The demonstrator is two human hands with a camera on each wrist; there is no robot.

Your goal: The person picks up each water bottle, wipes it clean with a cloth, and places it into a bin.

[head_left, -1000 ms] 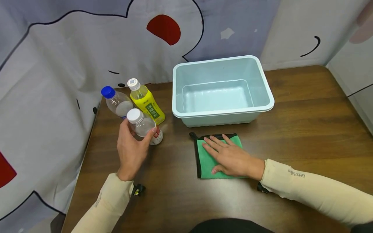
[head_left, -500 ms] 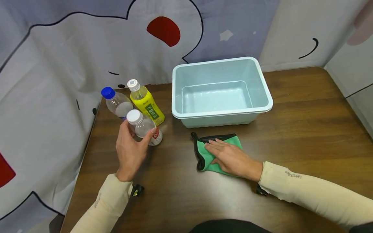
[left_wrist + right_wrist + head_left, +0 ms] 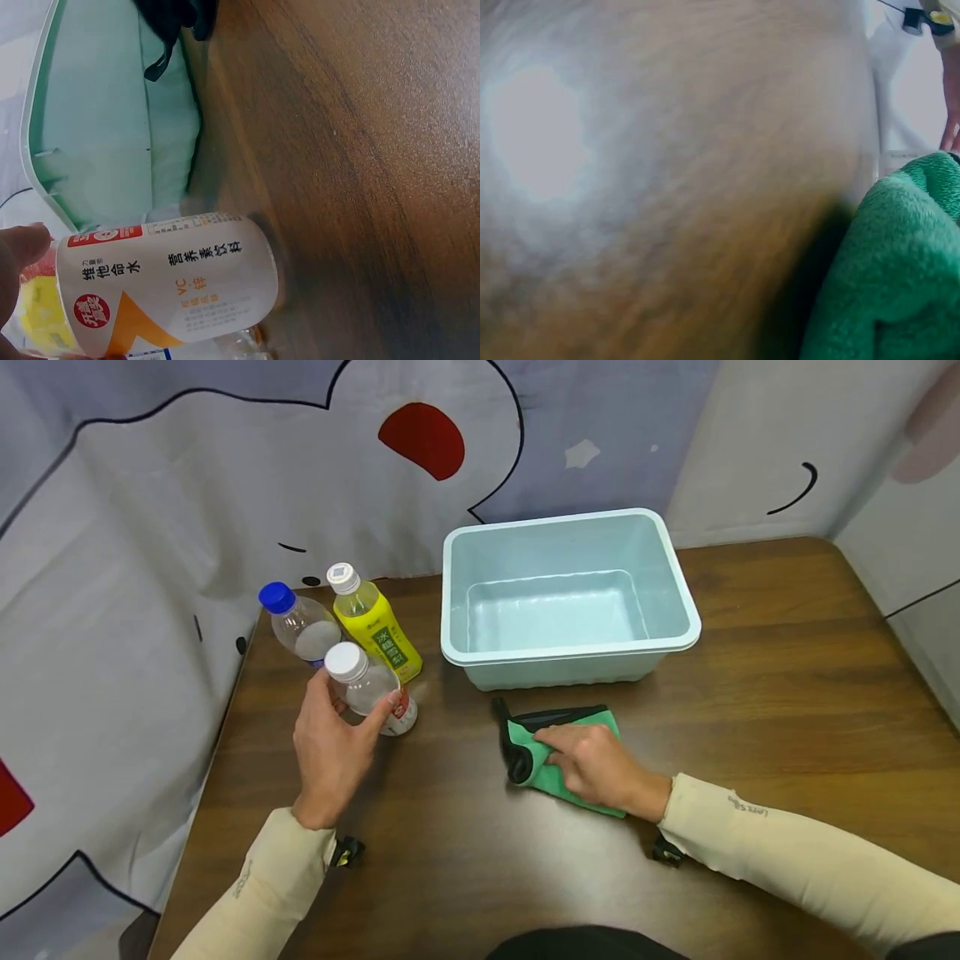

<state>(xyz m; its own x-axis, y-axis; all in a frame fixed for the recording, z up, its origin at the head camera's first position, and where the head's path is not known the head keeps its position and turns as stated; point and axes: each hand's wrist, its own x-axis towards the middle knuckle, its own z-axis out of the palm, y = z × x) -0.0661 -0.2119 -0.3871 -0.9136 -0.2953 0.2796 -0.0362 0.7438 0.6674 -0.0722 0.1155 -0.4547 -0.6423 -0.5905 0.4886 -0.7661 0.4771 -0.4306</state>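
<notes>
My left hand [image 3: 330,752] grips a clear plastic drink bottle [image 3: 369,687] with a white cap, thumb on one side and fingers on the other. The left wrist view shows its white and orange label [image 3: 169,281] close up, the base by the wooden table. To the right, my right hand [image 3: 600,767] holds a green cloth [image 3: 542,770] with black edging, its fingers curled into the fabric. The cloth's left corner is bunched and folded over. In the right wrist view the green fabric [image 3: 900,262] puffs up on the right, and the hand's fingers are hidden.
A blue-capped bottle [image 3: 303,627] and a yellow-labelled drink bottle [image 3: 378,631] stand just behind the held bottle. The pale blue plastic basin [image 3: 570,668] sits at the back, behind the cloth. A printed curtain [image 3: 187,510] borders the wooden table [image 3: 780,677] behind and left.
My right hand has gone from lying flat on the spread cloth to curling its fingers, drawing the left corner up into a bunch. My left hand stays on the bottle.
</notes>
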